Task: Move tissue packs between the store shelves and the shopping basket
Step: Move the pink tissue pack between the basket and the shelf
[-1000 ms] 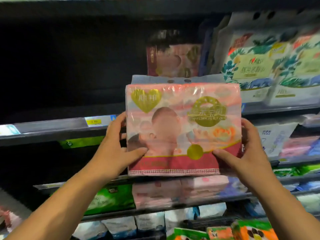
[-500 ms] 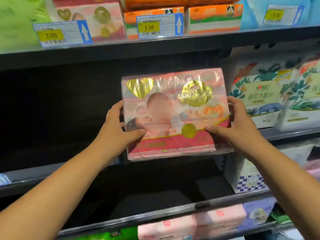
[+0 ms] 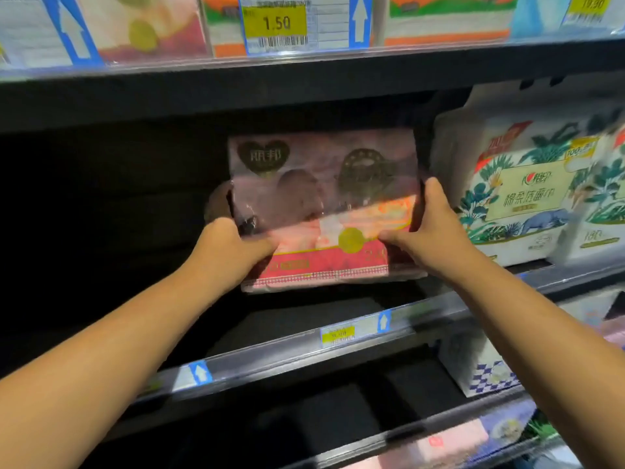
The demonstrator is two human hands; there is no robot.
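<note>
Dark store shelving (image 3: 304, 93) fills frame, price tag (image 3: 275, 23) at top centre. Pink tissue pack (image 3: 321, 211) at centre, upper half inside the shelf's shadow. Left hand (image 3: 230, 245) grips its lower-left edge, right hand (image 3: 436, 228) its right edge, thumbs on front. White leaf-print packs (image 3: 521, 194) just right.

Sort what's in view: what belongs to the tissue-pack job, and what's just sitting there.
Job in hand:
pink tissue pack
left hand and right hand, gripping its sides
shelf under the pack

Just sitting there:
white leaf-print packs, on the right
1.50 price tag and orange packs, above
checkered pack, below
</note>
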